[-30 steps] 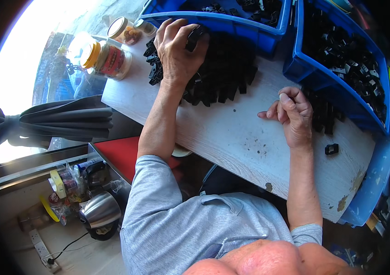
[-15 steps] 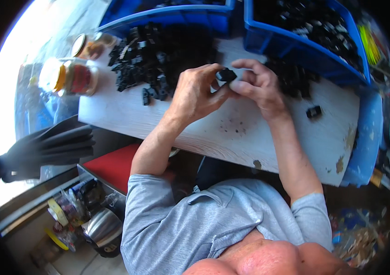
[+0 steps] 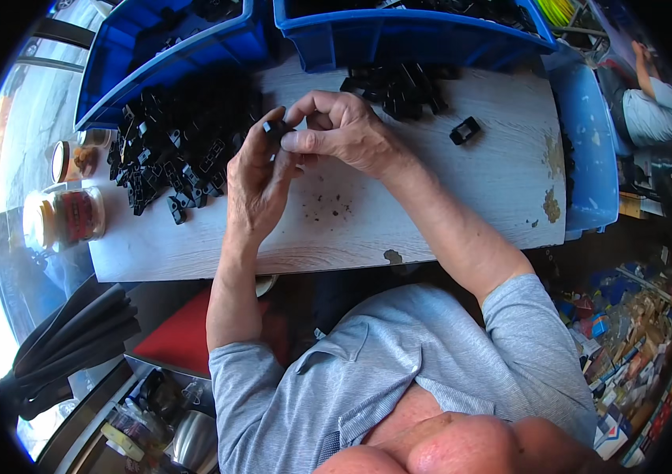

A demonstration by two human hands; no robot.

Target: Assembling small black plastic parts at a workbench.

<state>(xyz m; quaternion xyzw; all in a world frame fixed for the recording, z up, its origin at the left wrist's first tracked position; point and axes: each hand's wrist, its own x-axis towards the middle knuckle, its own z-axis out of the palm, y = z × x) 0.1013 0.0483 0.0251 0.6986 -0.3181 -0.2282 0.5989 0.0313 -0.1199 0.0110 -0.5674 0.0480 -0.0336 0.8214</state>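
Note:
A small black plastic part is held up above the table between my two hands. My left hand grips it between thumb and fingers, palm turned inward. From the right, my right hand is closed in a pinch at the same part's end, its thumb and forefinger partly covering it. To the left of my left hand lies a heap of similar black parts. A smaller pile of black parts lies beyond my right hand, and a single black part sits apart to its right.
Two blue bins with black parts border the table's far edge. A light-blue bin stands against the right end. Jars are at the left, near a folded dark umbrella. Another person appears at upper right.
The view has shifted, so the table and bins sit further left and higher. My right hand has closed in on the black part, its fingers now pinching at it.

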